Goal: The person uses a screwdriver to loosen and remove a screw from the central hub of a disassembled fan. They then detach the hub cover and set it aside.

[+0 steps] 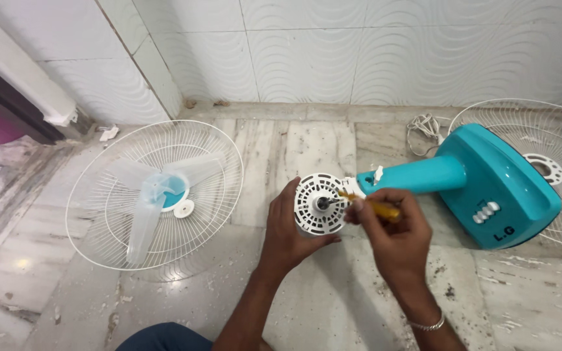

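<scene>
1. The fan body (489, 188), at three o'clock, is teal with white buttons.
2. The motor housing (320, 203) is white, pierced with slots.
3. The screwdriver (375, 207) handle is amber yellow.
4. The blade (147, 195), at nine o'clock, is translucent pale blue on a white wire guard (219, 162).
5. The floor (307, 143) is grey-veined marble; the wall tiles (359, 45) are white with wavy ridges.

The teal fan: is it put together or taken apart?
Taken apart: the fan body lies bare, blades resting in a separate grille.

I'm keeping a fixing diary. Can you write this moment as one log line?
left hand: holds white motor housing | right hand: yellow screwdriver at housing | teal fan base on floor
</scene>
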